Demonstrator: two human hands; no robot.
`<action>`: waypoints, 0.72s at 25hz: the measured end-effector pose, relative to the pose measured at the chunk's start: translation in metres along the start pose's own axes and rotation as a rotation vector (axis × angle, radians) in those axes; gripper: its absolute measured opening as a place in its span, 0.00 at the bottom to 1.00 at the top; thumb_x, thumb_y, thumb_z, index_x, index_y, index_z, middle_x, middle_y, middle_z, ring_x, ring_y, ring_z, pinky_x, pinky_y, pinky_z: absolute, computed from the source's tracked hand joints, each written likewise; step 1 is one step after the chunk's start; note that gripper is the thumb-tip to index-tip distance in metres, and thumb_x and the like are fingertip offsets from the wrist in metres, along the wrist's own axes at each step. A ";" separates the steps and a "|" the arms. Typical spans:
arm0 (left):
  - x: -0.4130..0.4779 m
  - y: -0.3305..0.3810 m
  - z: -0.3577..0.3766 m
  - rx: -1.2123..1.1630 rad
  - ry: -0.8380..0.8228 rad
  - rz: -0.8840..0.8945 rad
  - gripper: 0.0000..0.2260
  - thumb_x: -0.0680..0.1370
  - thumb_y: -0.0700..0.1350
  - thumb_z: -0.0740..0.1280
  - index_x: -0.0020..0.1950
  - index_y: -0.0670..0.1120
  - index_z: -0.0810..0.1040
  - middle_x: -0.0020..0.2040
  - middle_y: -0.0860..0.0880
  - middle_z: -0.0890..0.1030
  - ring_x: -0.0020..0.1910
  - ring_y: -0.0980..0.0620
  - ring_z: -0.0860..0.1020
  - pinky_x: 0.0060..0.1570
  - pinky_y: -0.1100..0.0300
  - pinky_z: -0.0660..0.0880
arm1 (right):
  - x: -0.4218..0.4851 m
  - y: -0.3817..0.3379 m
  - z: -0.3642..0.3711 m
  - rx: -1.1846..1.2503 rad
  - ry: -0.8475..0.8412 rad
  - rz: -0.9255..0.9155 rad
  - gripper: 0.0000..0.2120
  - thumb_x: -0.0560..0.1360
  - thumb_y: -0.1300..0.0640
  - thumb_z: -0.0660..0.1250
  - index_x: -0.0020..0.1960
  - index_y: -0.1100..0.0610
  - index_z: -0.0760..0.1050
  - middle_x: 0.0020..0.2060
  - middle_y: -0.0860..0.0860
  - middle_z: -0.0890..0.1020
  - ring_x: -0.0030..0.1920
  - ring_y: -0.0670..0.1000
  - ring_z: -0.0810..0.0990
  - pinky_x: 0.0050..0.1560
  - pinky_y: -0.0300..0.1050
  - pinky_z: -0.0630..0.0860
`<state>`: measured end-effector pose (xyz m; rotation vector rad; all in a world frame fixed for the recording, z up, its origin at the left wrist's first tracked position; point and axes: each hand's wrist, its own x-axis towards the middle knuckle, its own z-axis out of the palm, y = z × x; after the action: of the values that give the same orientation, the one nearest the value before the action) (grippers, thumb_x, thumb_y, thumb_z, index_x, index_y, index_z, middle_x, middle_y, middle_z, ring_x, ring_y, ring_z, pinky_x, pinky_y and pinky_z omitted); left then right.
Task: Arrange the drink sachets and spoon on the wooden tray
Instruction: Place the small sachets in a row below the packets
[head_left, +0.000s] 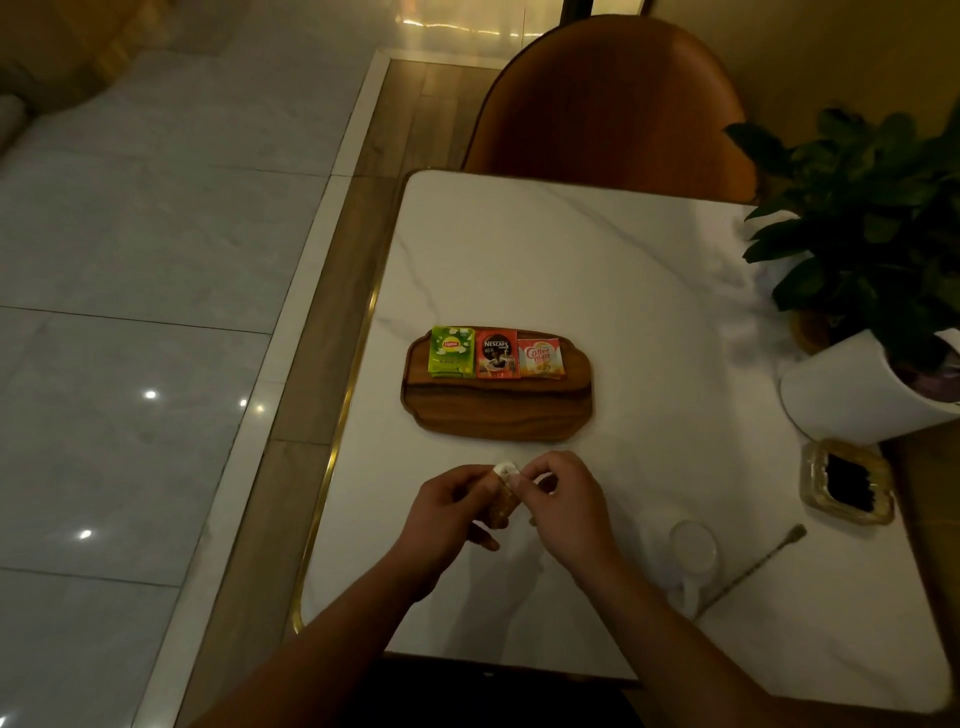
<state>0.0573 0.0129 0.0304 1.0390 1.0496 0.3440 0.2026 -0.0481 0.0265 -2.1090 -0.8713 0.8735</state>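
Note:
A wooden tray (493, 410) lies on the white marble table. Along its far edge sit three sachets side by side: a green Lipton one (451, 352), a red Nescafe one (497, 354) and an orange Coffee-mate one (540, 357). Nearer me, just in front of the tray, my left hand (447, 512) and my right hand (563, 501) together hold a small brown sachet with a white end (504, 493). A long thin spoon (753, 569) lies on the table at the right, beside a white cup.
A white cup (693, 548) stands right of my hands. A glass ashtray (847, 480) and a potted plant in a white pot (852, 387) occupy the right edge. A brown chair (608, 98) stands behind the table. The table's left edge (332, 447) drops to tiled floor.

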 end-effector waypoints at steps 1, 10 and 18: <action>0.000 0.000 0.001 0.011 0.003 0.002 0.09 0.83 0.45 0.65 0.58 0.48 0.83 0.45 0.43 0.86 0.41 0.45 0.84 0.39 0.54 0.82 | 0.000 0.001 0.000 0.038 -0.005 0.022 0.09 0.73 0.53 0.73 0.38 0.46 0.75 0.39 0.47 0.80 0.36 0.47 0.80 0.39 0.52 0.81; 0.003 -0.001 -0.001 0.075 0.039 0.036 0.10 0.83 0.47 0.65 0.62 0.50 0.82 0.48 0.46 0.86 0.44 0.45 0.85 0.41 0.55 0.84 | 0.000 0.000 0.000 0.172 -0.099 0.079 0.07 0.76 0.56 0.69 0.45 0.45 0.81 0.37 0.47 0.85 0.35 0.46 0.85 0.37 0.46 0.84; 0.008 -0.002 -0.004 0.054 0.118 0.021 0.07 0.79 0.40 0.70 0.57 0.46 0.82 0.43 0.45 0.87 0.39 0.47 0.86 0.36 0.60 0.81 | -0.006 0.003 0.005 0.311 -0.066 0.141 0.04 0.77 0.58 0.69 0.49 0.52 0.83 0.39 0.49 0.85 0.37 0.47 0.86 0.36 0.40 0.83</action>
<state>0.0574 0.0193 0.0239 1.0889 1.1593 0.4001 0.1962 -0.0522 0.0234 -1.8946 -0.5804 1.0819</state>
